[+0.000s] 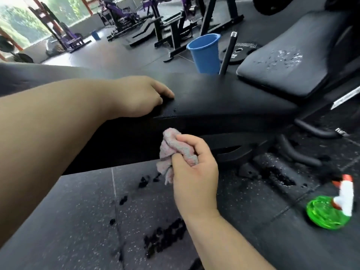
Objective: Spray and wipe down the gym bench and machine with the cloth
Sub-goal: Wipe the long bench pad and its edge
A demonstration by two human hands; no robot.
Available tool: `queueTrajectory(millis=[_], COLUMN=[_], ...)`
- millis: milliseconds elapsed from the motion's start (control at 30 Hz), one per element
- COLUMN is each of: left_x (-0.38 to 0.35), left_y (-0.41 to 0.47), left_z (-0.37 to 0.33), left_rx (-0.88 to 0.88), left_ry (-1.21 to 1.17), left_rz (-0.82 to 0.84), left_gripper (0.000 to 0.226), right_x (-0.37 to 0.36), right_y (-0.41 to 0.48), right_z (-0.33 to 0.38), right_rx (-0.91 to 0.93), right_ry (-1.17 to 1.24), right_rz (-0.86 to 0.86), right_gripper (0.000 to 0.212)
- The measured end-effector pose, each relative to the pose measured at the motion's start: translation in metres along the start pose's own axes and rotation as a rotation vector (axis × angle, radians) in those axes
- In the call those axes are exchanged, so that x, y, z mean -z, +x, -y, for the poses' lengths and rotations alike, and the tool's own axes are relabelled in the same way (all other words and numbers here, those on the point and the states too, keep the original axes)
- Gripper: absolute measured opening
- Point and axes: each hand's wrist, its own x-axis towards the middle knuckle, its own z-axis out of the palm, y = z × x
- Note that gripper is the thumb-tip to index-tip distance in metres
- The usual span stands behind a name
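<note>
While my right grip (194, 168) clutches the bunched cloth (169, 151) just below the bench's (224, 94) near edge and my left grip (140, 96) rests slack on top, I fear the cloth's hanging tail may pick up grit from the wet floor (78, 211).

rubber floor (78, 211) — spray bottle (327, 213) | blue bucket (204, 53) | weight plate (239, 52)

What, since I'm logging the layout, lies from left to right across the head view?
Left hand on the bench → right hand gripping the cloth → foam-sprayed pad → green spray bottle on the floor.
</note>
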Motion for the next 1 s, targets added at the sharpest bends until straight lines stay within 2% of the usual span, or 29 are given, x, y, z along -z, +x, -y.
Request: queueTrajectory(millis=[67,200,367,467,533,600,700,767,833,900,1000], left_x=[0.001,0.002,0.001,0.002,0.002,0.0,-0.004,-0.009,-0.024,-0.053,-0.099], left_y=[-0.001,-0.004,-0.006,-0.01,-0.012,-0.016,-0.018,-0.025,-0.042,-0.077,-0.117], left_z=[0.002,0.005,0.006,0.003,0.001,-0.003,-0.005,-0.006,-0.013,-0.029,-0.058], left_rx=[-0.027,-0.066,-0.069,-0.048,-0.025,-0.008,0.017,0.04,0.028,0.043,0.166], left_ry=[0.022,0.014,-0.04,-0.05,-0.066,-0.063,0.071,0.133,0.022,-0.156,-0.545], left_rz=[0.044,0.082,0.014,-0.005,-0.041,-0.082,-0.186,-0.352,-0.632,-0.776,-0.618], left_gripper=[0.041,0.048,0.049,0.049,0.049,0.045,0.029,0.027,0.036,0.051,0.062], right_x=[0.011,0.016,0.015,0.027,0.036,0.045,0.049,0.045,0.038,0.031,0.024], right_y=[0.005,0.015,0.032,0.048,0.06,0.069,0.075,0.078,0.087,0.091,0.084], right_z=[0.024,0.056,0.084,0.095,0.097,0.097,0.105,0.116,0.123,0.129,0.13], right_rx=[-0.083,-0.133,-0.223,-0.28,-0.304,-0.292,-0.264,-0.247,-0.292,-0.432,-0.604], right_ry=[0.029,-0.002,-0.202,-0.314,-0.393,-0.453,-0.385,-0.305,-0.248,-0.208,-0.31], right_rz=[-0.041,-0.207,-0.016,0.101,0.188,0.226,0.296,0.348,0.427,0.573,0.759], right_gripper=[0.025,0.023,0.01,0.011,0.024,0.02,0.011,0.007,0.013,0.02,0.032])
